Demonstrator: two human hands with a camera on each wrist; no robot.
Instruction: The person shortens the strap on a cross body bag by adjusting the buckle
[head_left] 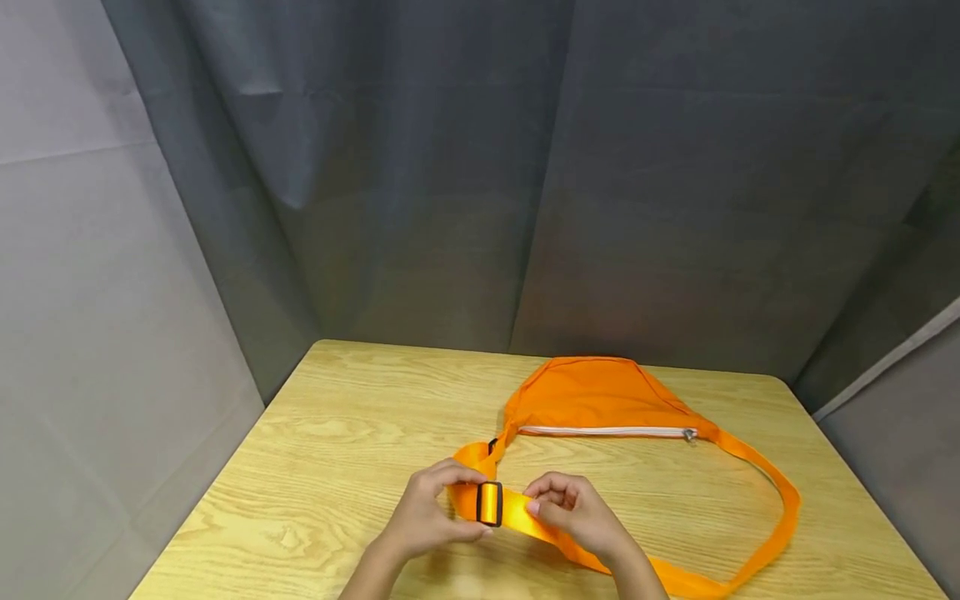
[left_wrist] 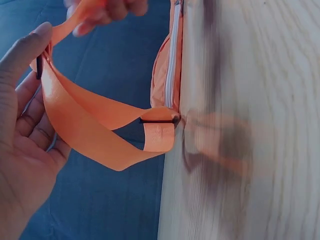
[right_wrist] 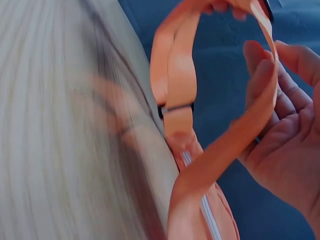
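Note:
An orange waist bag lies on the table, its white zipper facing me. My left hand holds the black slide buckle on the orange strap, fingers at its top and thumb at its bottom edge. Just right of the buckle, my right hand pinches the strap between thumb and fingers. Between buckle and bag the webbing forms a doubled loop, which passes through a black ring at the bag's end. In the right wrist view the strap runs down from the right fingers.
The rest of the strap curves across the right of the wood-grain table and back to the bag's right end. A metal zipper pull sits there. Dark grey curtain hangs behind the table, with pale cloth at the left.

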